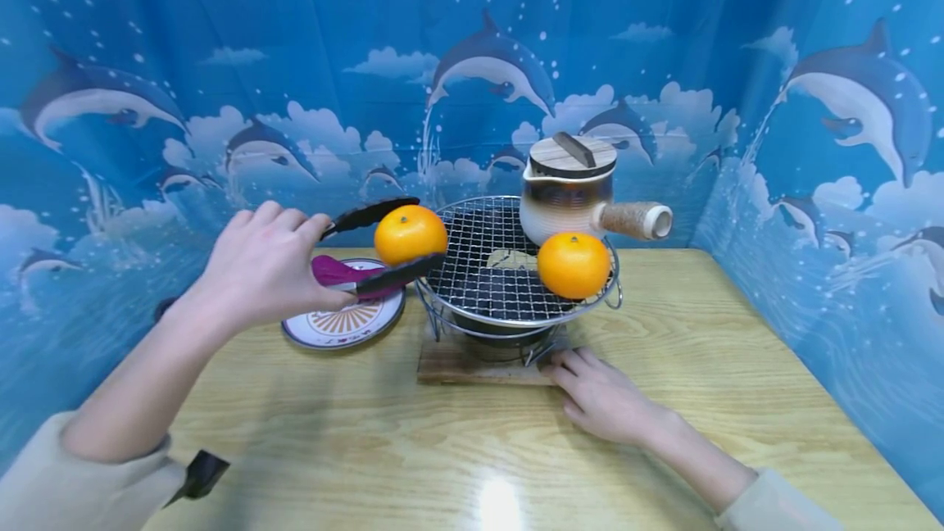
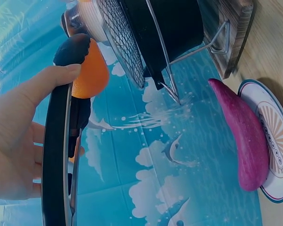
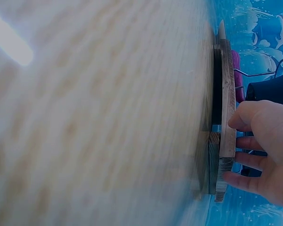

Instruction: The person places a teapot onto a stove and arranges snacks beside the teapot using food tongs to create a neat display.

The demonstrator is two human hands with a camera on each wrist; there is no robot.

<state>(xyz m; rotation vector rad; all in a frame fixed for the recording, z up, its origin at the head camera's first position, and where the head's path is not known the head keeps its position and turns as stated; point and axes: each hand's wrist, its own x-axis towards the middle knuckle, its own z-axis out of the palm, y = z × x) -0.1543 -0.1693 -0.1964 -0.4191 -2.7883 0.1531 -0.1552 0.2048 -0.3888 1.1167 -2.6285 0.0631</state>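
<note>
clasping tongs (image 1: pixel 394 277) in the left grip (image 1: pixel 267 269), with an orange (image 1: pixel 409 236) pinched just left of the grill (image 1: pixel 479 289), and resting a relaxed right grip (image 1: pixel 606 397) on the board (image 1: pixel 479 369) under the grill, risking a dropped orange through a lopsided squeeze.

Blue dolphin-print curtain (image 1: pixel 295 6) at back & both sides, lt wood-grain tbl (image 1: pixel 354 449) w/ white glare (image 1: pixel 499 505) nr front.

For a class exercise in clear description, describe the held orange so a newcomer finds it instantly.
Find the round wire grill on the table. At its left, the left hand holds black-tipped tongs. The orange between their tips is yours; the other orange sits on the grill beside the pot.
</note>
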